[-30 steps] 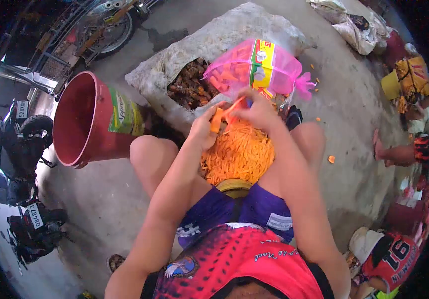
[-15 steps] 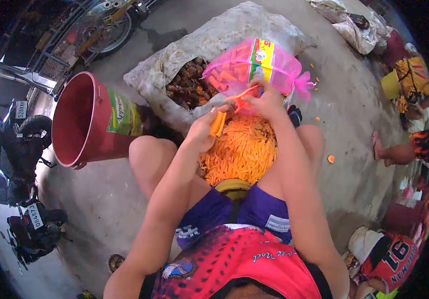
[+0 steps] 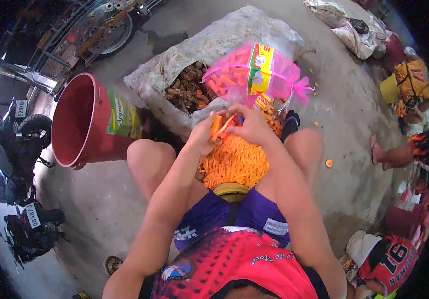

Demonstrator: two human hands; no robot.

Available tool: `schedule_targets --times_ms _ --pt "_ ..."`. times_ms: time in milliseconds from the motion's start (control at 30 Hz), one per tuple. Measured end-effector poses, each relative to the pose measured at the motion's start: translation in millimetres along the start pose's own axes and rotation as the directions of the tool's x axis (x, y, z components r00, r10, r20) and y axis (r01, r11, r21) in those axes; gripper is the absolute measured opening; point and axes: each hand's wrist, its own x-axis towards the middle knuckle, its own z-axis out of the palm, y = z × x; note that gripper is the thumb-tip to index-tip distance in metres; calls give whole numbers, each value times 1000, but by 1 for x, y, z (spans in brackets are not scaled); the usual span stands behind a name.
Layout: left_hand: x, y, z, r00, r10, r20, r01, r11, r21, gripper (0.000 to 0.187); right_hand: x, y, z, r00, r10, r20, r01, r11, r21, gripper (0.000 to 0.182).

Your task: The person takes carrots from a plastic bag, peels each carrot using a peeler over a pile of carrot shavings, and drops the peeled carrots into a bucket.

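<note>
Pinched in my left hand is a peeled orange carrot, held upright. My right hand grips a red peeler close against the carrot, with a thin orange strip between the two. Fingers cover most of the peeler, and a bit of blue shows by them. Below both hands, between my knees, lies a heap of orange peelings above a yellowish container rim. Just beyond my hands rests a pink mesh bag with orange pieces inside.
A white sack lies ahead, its mouth showing brown, dirty roots. To the left stands a large red bucket. Motorcycles line the left edge. Other people sit at the right, one in a red jersey. Orange scraps dot the floor.
My right hand has drawn back toward me and slightly left, bringing the peeler nearer the carrot. The left hand has tilted the carrot more upright.
</note>
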Motion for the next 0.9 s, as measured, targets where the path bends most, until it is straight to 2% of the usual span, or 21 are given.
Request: schedule_targets --times_ms 67,100,133,200,233,333,367,467,500,600,633,733,767,867,900 --pt "-3 -7 -4 1000 -16 2 16 999 43 45 7 -6 -12 983 154 -96 -150 988 47 46" --pt "-4 -8 -4 1000 9 -4 -8 999 51 45 16 0 -23 964 204 -170 -209 978 -7 47" --pt "-4 -9 -4 999 38 -8 -38 998 56 45 13 2 -24 969 185 -162 -185 983 16 47" --pt "-4 -7 -5 999 31 32 -30 999 -46 46 13 2 -26 979 137 -149 -130 990 54 47" --pt "-3 -3 -1 998 36 58 -30 995 -99 46 3 -11 -17 993 99 -59 -97 995 36 47" --pt "-7 1 15 1000 26 -10 -27 998 -52 45 -1 -3 3 999 -18 -37 17 1000 -11 46" --pt "-2 -4 5 1000 10 11 -10 1000 0 45 4 6 -7 995 98 -23 -96 993 68 48" --pt "-6 -8 2 999 34 2 -34 999 6 44 20 5 -35 930 322 -176 -338 939 -67 50" --pt "-6 -5 3 1000 9 -23 -9 1000 -14 44 12 0 -29 964 227 -140 -224 974 35 51" --pt "-3 1 8 994 -61 -87 54 995 -82 44 -11 -16 7 999 7 40 -7 1000 -3 46" --pt "-3 -3 7 998 -28 -65 27 999 -27 45 -8 -10 5 996 91 22 -90 995 -50 48" --pt "4 -9 -19 992 -48 113 45 999 30 48 18 5 -24 938 262 -228 -271 963 -7 48" --pt "4 -10 -19 997 -18 80 13 998 66 50 20 3 -32 924 316 -214 -336 940 -62 46" --pt "-9 3 14 999 -10 -40 6 996 -86 49 -5 -1 1 999 -34 -14 34 999 34 43" --pt "-8 4 14 999 -20 -25 18 998 -55 49 -3 1 0 1000 0 -20 0 1000 1 42"
